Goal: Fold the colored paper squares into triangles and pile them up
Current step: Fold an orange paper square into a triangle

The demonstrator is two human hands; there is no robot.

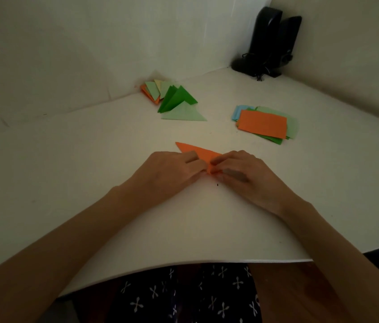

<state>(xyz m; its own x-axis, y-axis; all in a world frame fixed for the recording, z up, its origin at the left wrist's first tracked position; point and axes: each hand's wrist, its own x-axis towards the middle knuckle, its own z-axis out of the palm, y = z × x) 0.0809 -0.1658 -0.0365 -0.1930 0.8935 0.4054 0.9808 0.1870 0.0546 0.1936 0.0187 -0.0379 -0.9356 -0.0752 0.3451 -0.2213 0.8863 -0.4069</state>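
Two hands meet at the middle of the white table (86, 164) over one orange paper (203, 153), already creased into a triangle with its long point aimed toward 10 o'clock. The left hand (172, 170) pinches the sheet from 9 o'clock, one finger laid across it; the right hand (242, 173) pinches the near corner from 3 o'clock with curled fingertips. A pile of folded triangles (174, 99) — green, pale green, orange — lies at 11 o'clock by the wall. A stack of flat squares (263, 123), orange on top, sits at 1 o'clock. Black speakers (270, 40) stand in the far corner at 1 o'clock.
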